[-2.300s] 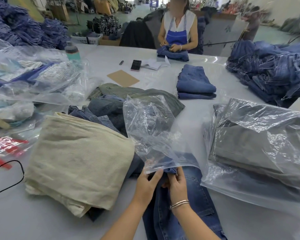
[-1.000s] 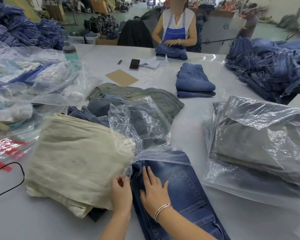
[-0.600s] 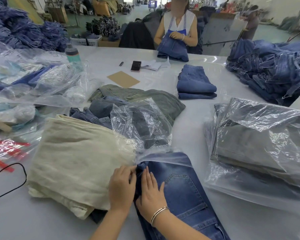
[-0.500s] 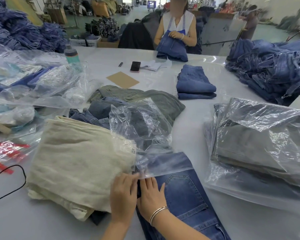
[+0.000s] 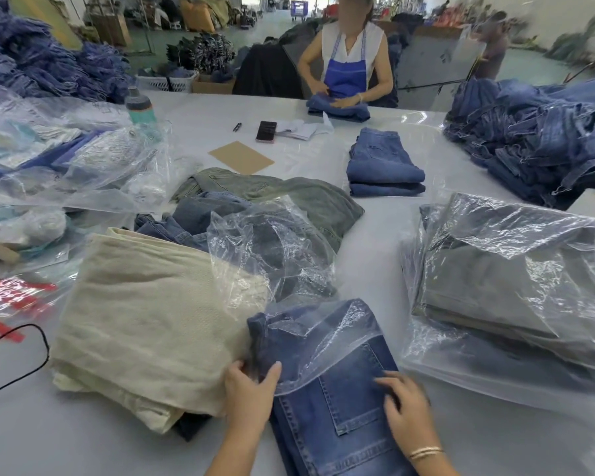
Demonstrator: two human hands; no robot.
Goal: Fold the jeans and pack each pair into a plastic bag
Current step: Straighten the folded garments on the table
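Blue denim lay nearest of all: the folded jeans [image 5: 337,417] rested flat on the pale bench [image 5: 83,441] between the two hands, the far end already inside the clear plastic bag [image 5: 320,341], whose mouth edge crossed the denim just beyond the fingers. The left hand [image 5: 249,395] gripped the left edge of the jeans together with the bag's rim, thumb over the top and fingers curled under. The right hand [image 5: 404,405] lay on the denim at the right side, fingers curved onto the fabric near the bag's edge; whether it pinched the plastic could not be told. A bracelet [image 5: 425,452] circled that wrist.

Just left of the jeans, touching them, sat a folded cream cloth [image 5: 152,321], and a black cord [image 5: 21,365] looped on the bench beyond it. To the right lay bagged grey garments [image 5: 516,286]. Behind the bag's loose tail were heaped loose jeans [image 5: 193,214] and an olive pair [image 5: 289,194]. Further off stood a small stack of folded jeans [image 5: 383,166], a brown card [image 5: 241,157], a phone [image 5: 266,131] and a bottle [image 5: 139,104]. At the far edge a person in a blue apron [image 5: 346,75] handled denim.
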